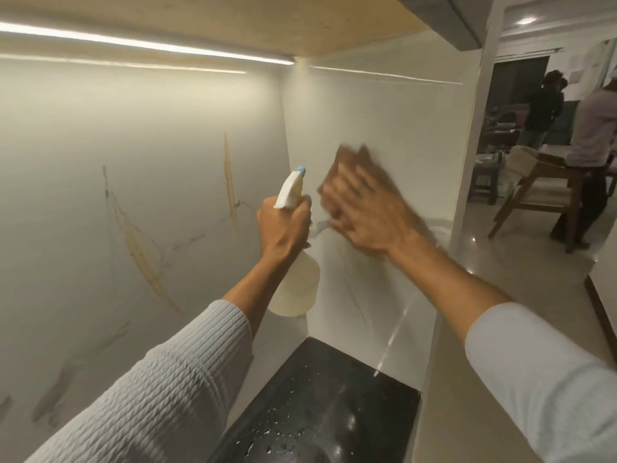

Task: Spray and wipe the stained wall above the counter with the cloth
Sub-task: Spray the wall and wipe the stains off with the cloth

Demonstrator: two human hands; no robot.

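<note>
My left hand (283, 222) grips the neck of a pale translucent spray bottle (297, 289) with a white trigger head and blue nozzle tip, held up near the wall corner. My right hand (367, 208), blurred by motion, presses a brown cloth (354, 157) flat against the white side wall (384, 111) right of the corner. The back wall (140, 135) on the left carries long yellow-brown streaks (143, 259) and a vertical one (229, 178), plus thin dark marks. A faint yellowish smear shows on the side wall below my right hand.
A black glossy counter (320, 406) with water droplets lies below. A lit light strip (147, 45) runs under the cabinet above. To the right, the room opens onto a wooden chair (541, 192) and two people standing (594, 128).
</note>
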